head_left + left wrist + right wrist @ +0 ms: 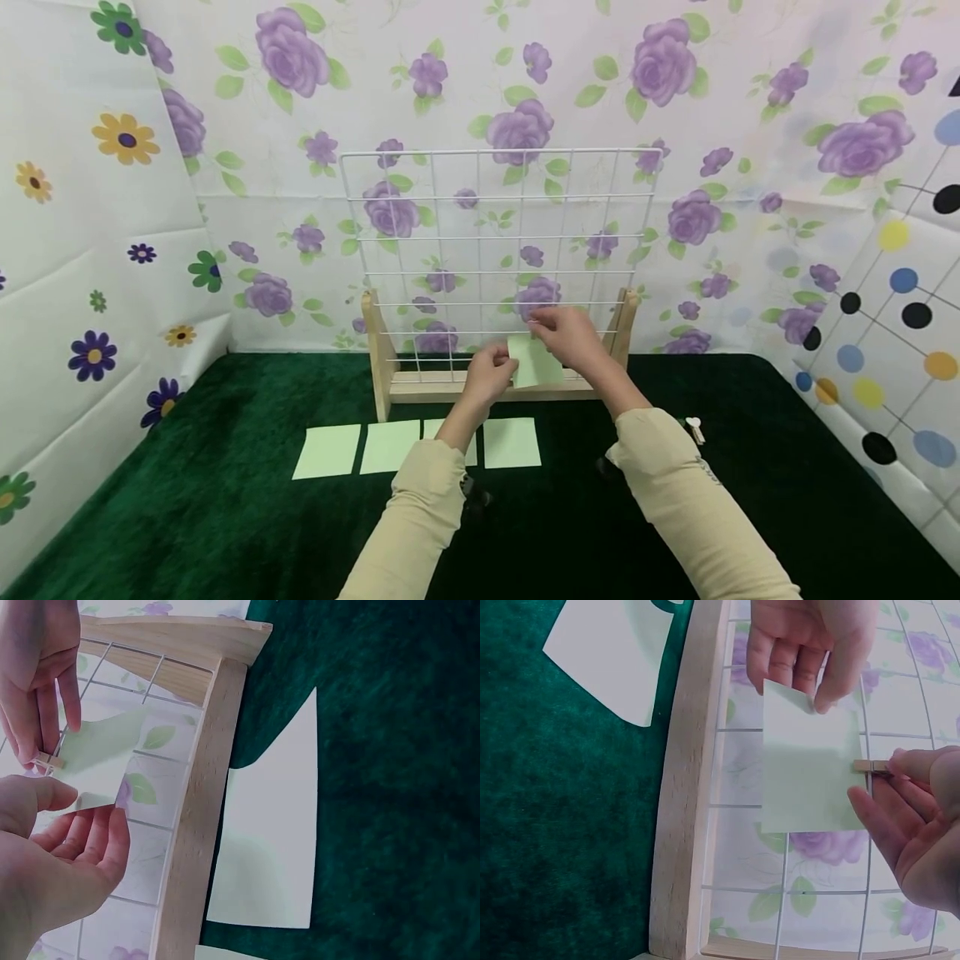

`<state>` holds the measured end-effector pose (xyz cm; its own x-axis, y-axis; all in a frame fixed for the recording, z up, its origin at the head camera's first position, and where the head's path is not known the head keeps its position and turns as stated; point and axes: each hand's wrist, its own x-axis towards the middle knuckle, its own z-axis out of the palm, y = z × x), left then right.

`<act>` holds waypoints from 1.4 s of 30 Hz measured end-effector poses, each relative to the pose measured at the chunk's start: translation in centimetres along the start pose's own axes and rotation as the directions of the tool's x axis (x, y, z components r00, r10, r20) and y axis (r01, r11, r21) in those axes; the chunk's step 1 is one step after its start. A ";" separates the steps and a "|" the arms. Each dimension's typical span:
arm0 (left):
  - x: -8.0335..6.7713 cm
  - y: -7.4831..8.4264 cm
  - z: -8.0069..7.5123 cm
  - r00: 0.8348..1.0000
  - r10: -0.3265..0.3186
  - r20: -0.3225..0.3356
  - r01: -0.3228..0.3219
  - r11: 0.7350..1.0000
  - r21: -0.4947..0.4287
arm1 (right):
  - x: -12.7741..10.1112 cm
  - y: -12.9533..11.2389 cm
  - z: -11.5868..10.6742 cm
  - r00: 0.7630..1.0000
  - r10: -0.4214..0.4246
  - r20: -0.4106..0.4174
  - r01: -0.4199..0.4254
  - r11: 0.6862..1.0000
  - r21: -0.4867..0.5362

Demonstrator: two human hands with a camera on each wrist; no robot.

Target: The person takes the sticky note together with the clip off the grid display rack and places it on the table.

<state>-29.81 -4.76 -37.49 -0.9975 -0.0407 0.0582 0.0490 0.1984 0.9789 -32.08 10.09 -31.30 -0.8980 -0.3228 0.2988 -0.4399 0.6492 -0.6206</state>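
Observation:
A pale green square of paper (pixel 537 364) is held up against the lower part of a white wire grid (pixel 450 152). My left hand (pixel 487 377) pinches its left edge between thumb and fingers. At the paper's top edge, my right hand (pixel 570 337) grips a small wooden clothespin (pixel 871 766) by its handle end. In the right wrist view the clothespin's tip overlaps the paper and lies across a grid wire. The left wrist view shows the same clothespin (pixel 50 760) at the paper's edge, partly covered by the right hand's fingers.
The grid stands in a wooden frame (pixel 435 393) with two side posts. In front of it, several more pale green papers (pixel 327 452) lie in a row on the dark green cloth (pixel 225 500). A small clip-like object (pixel 695 429) lies at the right. Flowered sheeting (pixel 285 167) hangs behind.

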 end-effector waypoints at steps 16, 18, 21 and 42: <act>-0.1 -0.2 -0.2 0.999 0.021 -0.041 -0.019 0.999 0.041 | 0.5 0.3 0.9 0.996 -0.025 -0.083 0.026 1.000 0.003; -0.2 -0.1 -0.4 0.999 0.022 -0.041 -0.020 0.998 0.052 | 0.5 0.4 0.9 0.996 -0.019 -0.085 0.019 1.000 0.001; -0.2 0.2 -0.6 0.999 0.024 -0.036 -0.022 0.998 0.065 | 0.7 0.5 0.7 0.996 -0.013 -0.085 0.012 1.000 -0.022; -0.3 0.0 -1.0 0.999 0.030 -0.034 -0.027 0.996 0.085 | 0.6 0.4 0.4 0.989 -0.077 -0.129 0.063 0.991 -0.115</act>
<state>-29.49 -5.71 -37.33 -0.9932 -0.0683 0.0946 0.0718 0.2818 0.9568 -32.80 9.90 -31.67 -0.8547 -0.2809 0.4366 -0.4931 0.7024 -0.5133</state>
